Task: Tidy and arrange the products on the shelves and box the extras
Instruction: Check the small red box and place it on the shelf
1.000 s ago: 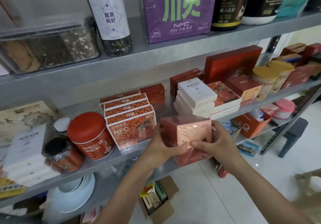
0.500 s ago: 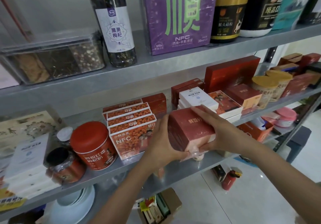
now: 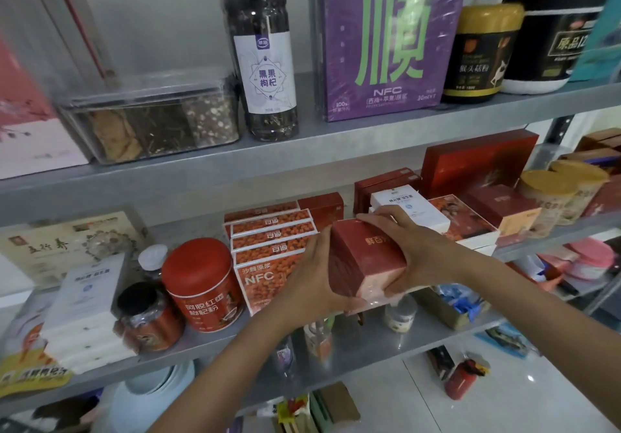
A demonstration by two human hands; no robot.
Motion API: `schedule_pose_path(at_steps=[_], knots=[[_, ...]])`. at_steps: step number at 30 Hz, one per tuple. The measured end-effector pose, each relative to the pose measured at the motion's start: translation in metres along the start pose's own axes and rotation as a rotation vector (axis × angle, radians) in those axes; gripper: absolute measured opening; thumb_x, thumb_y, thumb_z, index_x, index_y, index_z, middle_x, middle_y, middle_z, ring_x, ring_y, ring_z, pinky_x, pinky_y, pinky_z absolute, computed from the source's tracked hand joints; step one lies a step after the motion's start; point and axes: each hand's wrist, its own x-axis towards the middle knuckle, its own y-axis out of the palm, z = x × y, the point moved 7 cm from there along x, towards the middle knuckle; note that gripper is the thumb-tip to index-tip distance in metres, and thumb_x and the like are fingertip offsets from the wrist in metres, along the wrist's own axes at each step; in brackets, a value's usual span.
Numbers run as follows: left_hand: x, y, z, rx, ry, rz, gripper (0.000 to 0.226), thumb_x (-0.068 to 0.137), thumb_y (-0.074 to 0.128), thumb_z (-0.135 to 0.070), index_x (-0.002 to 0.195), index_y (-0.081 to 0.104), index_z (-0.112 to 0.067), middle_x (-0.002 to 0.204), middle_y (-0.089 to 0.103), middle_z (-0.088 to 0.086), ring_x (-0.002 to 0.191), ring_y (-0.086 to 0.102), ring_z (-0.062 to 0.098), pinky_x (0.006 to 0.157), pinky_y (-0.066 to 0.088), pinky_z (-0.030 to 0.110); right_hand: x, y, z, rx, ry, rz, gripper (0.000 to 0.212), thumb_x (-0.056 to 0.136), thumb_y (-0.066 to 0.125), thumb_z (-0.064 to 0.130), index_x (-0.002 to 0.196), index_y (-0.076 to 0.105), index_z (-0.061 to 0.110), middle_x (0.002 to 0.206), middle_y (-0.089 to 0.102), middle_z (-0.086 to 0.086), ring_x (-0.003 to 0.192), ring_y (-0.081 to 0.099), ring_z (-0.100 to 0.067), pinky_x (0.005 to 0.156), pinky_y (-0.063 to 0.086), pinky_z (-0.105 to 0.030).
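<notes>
red box (image 3: 366, 257) seemingly squared to slot beside NFC cartons (image 3: 265, 276) | left hand (image 3: 311, 279) grips 9 o'clock side | right hand (image 3: 416, 251) wraps 3 o'clock

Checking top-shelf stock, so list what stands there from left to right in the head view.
Pink box → clear lidded container → tall dark jar with white label → purple box → gold-lidded black jar → black tub → teal pack.

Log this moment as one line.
held: red box | left hand: holds its left side | right hand: wraps its top | place: middle shelf front, between NFC boxes and white boxes
</notes>
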Motion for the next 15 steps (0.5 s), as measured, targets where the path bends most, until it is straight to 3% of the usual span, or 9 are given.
schedule_pose_path(at_steps=[2, 4, 5, 7, 9, 11, 13, 15], knots=[[0.001, -0.002, 0.006, 0.064, 0.008, 0.044, 0.124, 0.065, 0.081, -0.060, 0.151, -0.007, -0.043, 0.144, 0.004, -0.035, 0.130, 0.023, -0.006, 0.112, 0.031, 0.031, 0.003, 0.000, -0.003, -0.033, -0.015, -0.026, 0.123, 0.053, 0.088, 0.047, 0.146, 0.007, 0.048, 0.141, 0.012, 0.022, 0.112, 0.032, -0.001, 0.081, 0.025, -0.002], [0.000, -0.016, 0.010, 0.087, 0.028, 0.000, 0.108, 0.074, 0.069, -0.064, 0.154, 0.001, -0.039, 0.145, -0.003, -0.037, 0.124, 0.020, -0.019, 0.112, 0.029, 0.030, 0.005, 0.001, -0.005, -0.060, -0.009, -0.056, 0.124, 0.054, 0.088, 0.048, 0.147, 0.006, 0.049, 0.142, 0.011, 0.022, 0.112, 0.027, 0.002, 0.084, 0.025, -0.003], [0.000, -0.028, 0.011, 0.100, 0.055, -0.067, 0.096, 0.078, 0.060, -0.067, 0.155, 0.011, -0.038, 0.150, -0.002, -0.033, 0.131, 0.017, -0.015, 0.113, 0.028, 0.031, 0.007, 0.001, -0.005, -0.073, -0.007, -0.073, 0.124, 0.055, 0.089, 0.049, 0.147, 0.006, 0.048, 0.143, 0.010, 0.021, 0.113, 0.026, 0.001, 0.088, 0.027, -0.005], [0.000, -0.054, 0.013, 0.226, 0.099, -0.236, 0.082, 0.082, 0.040, -0.071, 0.153, 0.027, -0.032, 0.160, 0.003, -0.014, 0.147, 0.010, 0.010, 0.117, 0.021, 0.038, 0.011, 0.001, -0.003, -0.135, -0.014, -0.113, 0.123, 0.056, 0.087, 0.052, 0.150, 0.008, 0.043, 0.146, 0.009, 0.016, 0.122, 0.029, -0.007, 0.098, 0.034, -0.018], [0.005, -0.073, 0.023, 0.454, 0.065, -0.330, 0.080, 0.086, 0.029, -0.069, 0.153, 0.029, -0.025, 0.164, 0.004, 0.004, 0.151, 0.006, 0.027, 0.119, 0.011, 0.043, 0.014, 0.000, 0.002, -0.219, -0.030, -0.147, 0.120, 0.059, 0.084, 0.057, 0.152, 0.011, 0.037, 0.150, 0.010, 0.008, 0.132, 0.029, -0.018, 0.104, 0.039, -0.034], [0.013, -0.079, 0.049, 0.616, -0.095, -0.266, 0.077, 0.093, 0.030, -0.064, 0.157, 0.016, -0.023, 0.165, -0.005, 0.010, 0.151, -0.004, 0.032, 0.120, 0.003, 0.044, 0.014, -0.003, 0.004, -0.229, -0.043, -0.183, 0.118, 0.059, 0.084, 0.057, 0.152, 0.015, 0.033, 0.152, 0.014, 0.002, 0.134, 0.032, -0.024, 0.104, 0.040, -0.037], [0.018, -0.071, 0.078, 0.689, -0.231, -0.093, 0.081, 0.094, 0.032, -0.065, 0.157, 0.000, -0.024, 0.164, -0.010, 0.011, 0.151, -0.009, 0.032, 0.121, 0.000, 0.045, 0.010, -0.008, 0.001, -0.180, -0.039, -0.212, 0.120, 0.057, 0.086, 0.057, 0.152, 0.016, 0.034, 0.150, 0.015, 0.005, 0.133, 0.034, -0.023, 0.101, 0.036, -0.031], [0.018, -0.063, 0.093, 0.750, -0.242, -0.033, 0.086, 0.094, 0.035, -0.066, 0.157, -0.006, -0.025, 0.164, -0.007, 0.012, 0.151, -0.006, 0.032, 0.121, 0.000, 0.044, 0.006, -0.011, -0.004, -0.175, -0.025, -0.220, 0.121, 0.055, 0.085, 0.060, 0.149, 0.012, 0.039, 0.149, 0.015, 0.008, 0.132, 0.034, -0.022, 0.098, 0.034, -0.028]])
